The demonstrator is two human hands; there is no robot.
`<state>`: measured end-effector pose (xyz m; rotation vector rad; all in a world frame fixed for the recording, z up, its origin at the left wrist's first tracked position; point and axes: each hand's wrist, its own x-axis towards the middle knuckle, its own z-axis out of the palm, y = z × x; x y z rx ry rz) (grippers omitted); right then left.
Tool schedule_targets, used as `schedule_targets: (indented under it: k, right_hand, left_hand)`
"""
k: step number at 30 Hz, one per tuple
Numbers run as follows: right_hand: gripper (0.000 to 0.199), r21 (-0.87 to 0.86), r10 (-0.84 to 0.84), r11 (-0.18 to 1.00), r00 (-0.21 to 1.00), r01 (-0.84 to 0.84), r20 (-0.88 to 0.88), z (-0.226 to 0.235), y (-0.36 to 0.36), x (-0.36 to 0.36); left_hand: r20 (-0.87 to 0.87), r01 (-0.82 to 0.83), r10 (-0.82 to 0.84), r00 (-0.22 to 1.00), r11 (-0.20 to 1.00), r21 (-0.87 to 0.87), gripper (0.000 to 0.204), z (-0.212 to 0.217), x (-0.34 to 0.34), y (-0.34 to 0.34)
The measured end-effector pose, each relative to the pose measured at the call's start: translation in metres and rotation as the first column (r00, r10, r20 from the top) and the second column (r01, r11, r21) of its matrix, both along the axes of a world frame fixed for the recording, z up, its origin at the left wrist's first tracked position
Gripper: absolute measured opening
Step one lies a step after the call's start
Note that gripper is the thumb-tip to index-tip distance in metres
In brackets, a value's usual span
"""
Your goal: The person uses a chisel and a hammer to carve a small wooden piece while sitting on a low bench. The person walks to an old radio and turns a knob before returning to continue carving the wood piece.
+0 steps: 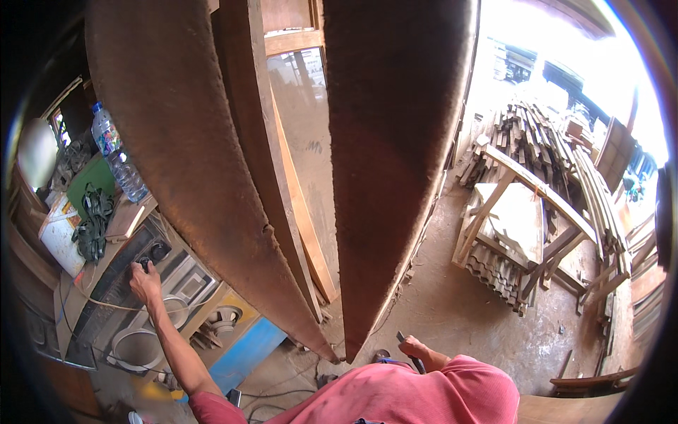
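Observation:
At the left, my left hand [146, 284] reaches out over a worn speaker cabinet [99, 314] with round openings. Its fingers close on a small black object [145, 264] beside a round black part [159, 251]; I cannot make out its kind. Low in the middle, close to my body, my right hand [417, 347] is wrapped round a dark, narrow bar-like tool [419, 366]. One end of the tool sticks out past the fingers, and the rest is partly hidden by the hand and my red shirt.
Large dark wooden boards [399, 141] stand upright straight ahead. Two plastic bottles [126, 175], a green strap bundle [95, 220] and a white bucket [62, 233] sit at the left. A wooden frame [544, 185] and stacked timber [522, 138] fill the right. Cables [279, 393] lie low down.

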<state>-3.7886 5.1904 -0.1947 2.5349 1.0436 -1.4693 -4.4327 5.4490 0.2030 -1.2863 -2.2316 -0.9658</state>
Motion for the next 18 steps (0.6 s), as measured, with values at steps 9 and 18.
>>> schedule_targets:
  k: [9, 18]
  right_hand:
    - [0.03, 0.027, -0.012, 1.0, 1.0, 0.012, -0.004, 0.0, -0.005, 0.003]
    - [0.03, 0.048, -0.023, 0.999, 1.0, 0.022, 0.013, -0.002, -0.018, 0.002]
  left_hand:
    - [-0.002, -0.015, 0.015, 1.0, 1.0, -0.02, 0.029, 0.007, 0.008, -0.006]
    - [-0.049, 0.024, -0.02, 0.999, 0.996, 0.081, 0.028, -0.005, -0.004, -0.001]
